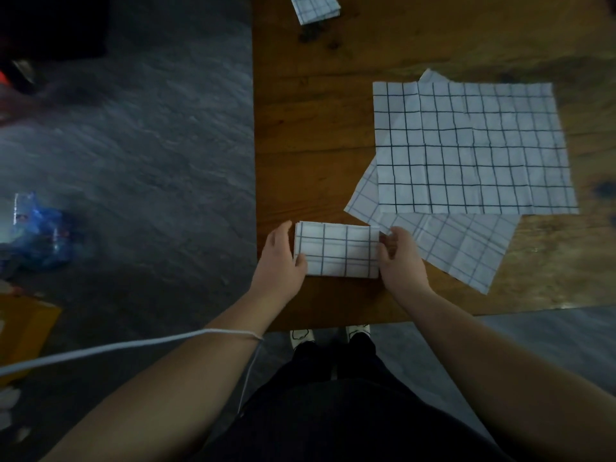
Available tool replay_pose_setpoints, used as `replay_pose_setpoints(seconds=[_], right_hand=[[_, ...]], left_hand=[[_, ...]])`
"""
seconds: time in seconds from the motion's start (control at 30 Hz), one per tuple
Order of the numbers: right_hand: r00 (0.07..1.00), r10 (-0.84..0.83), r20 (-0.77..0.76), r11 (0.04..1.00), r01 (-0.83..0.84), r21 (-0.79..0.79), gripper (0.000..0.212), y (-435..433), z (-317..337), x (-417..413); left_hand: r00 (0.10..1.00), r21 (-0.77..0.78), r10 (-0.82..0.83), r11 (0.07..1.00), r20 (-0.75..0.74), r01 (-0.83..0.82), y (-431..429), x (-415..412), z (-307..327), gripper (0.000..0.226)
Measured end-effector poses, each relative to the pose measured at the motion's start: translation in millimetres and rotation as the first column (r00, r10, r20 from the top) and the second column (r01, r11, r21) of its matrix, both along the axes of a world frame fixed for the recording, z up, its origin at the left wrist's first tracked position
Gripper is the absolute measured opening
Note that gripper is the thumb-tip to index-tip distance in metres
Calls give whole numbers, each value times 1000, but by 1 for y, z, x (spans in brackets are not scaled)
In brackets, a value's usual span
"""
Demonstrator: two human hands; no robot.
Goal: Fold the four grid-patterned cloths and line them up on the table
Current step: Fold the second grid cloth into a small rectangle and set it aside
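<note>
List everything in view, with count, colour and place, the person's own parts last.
near folded cloth: one, white with dark grid, near table edge, between the hands
far folded cloth: one, white with dark grid, far end of the table, cut off by the frame
upper flat cloth: one, white with dark grid, table's right
lower flat cloth: one, white with dark grid, partly under the upper one
table: one, brown wood, centre and right
plastic bag: one, blue, floor, left
box: one, yellow, floor, left edge
cord: one, white, across the left forearm
shoes: two, white, below the table's near edge
left hand: holds the near folded cloth's left edge
right hand: grips its right edge
</note>
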State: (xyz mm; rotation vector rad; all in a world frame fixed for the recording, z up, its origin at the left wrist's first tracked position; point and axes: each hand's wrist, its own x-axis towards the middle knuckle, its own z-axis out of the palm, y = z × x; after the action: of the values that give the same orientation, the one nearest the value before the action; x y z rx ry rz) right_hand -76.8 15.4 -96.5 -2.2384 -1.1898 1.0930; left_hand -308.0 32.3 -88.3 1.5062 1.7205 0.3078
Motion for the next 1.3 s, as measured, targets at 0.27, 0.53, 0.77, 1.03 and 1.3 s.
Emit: replay_pose_setpoints(seconds=[0.27,0.53,0.77,1.03,1.3], right_hand=[[561,709,428,637,-769,-48,52,-65,-16,-2],[547,715,437,641,-762,-95,57,-57,-27,6],[436,815,381,527,-832,-175,68,-54,-30,7],[418,771,480,556,-809,-189,63,-77,-38,14],[512,733,447,638,-745,-193,65,-78,-35,24]], left_hand=[[682,55,-606,729,-410,682,-47,22,-21,65],[702,114,-520,759,-487,641,-43,20,-34,62],[545,4,-664,633,-512,774,-49,17,-47,73],[562,26,-630,653,-535,757,-74,18,-59,75],[680,57,-546,758,-490,650,-76,-4,-56,65]])
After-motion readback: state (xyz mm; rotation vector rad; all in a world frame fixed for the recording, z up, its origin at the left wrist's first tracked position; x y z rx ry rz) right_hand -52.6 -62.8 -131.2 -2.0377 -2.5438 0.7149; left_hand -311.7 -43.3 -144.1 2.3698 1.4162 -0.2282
